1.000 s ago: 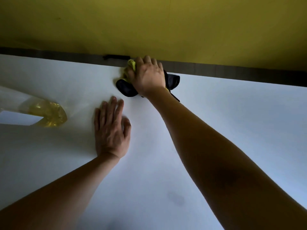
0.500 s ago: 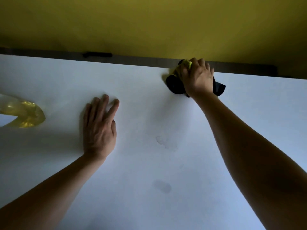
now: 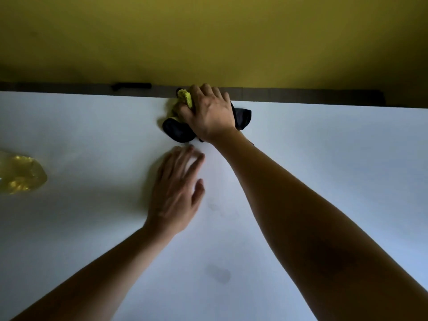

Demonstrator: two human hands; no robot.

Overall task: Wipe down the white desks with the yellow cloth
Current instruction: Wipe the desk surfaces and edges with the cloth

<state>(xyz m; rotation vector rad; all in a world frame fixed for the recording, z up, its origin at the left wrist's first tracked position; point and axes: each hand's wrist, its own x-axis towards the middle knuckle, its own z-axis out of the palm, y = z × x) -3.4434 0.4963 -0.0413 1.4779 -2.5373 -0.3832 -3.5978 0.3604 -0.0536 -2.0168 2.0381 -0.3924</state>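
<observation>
We judge the wiping to be partway along. Our right hand (image 3: 209, 114) has its grip closed around the bunched yellow-and-black cleaning cloth (image 3: 183, 122), pressing it onto the flat white bench (image 3: 324, 158) at the far edge, upper centre of the frame, against the dark strip (image 3: 301, 95) below the yellow wall (image 3: 208, 38). Faint smudges (image 3: 218, 274) show lower centre, so we think that nearer area is left to do. The cloth is crumpled; its long axis runs roughly left to right, along the far edge, with no clear pointing end. Our left hand (image 3: 176, 193) lies flat, grip open, mid-frame. A translucent yellowish object (image 3: 20, 177) sits at the left edge.
</observation>
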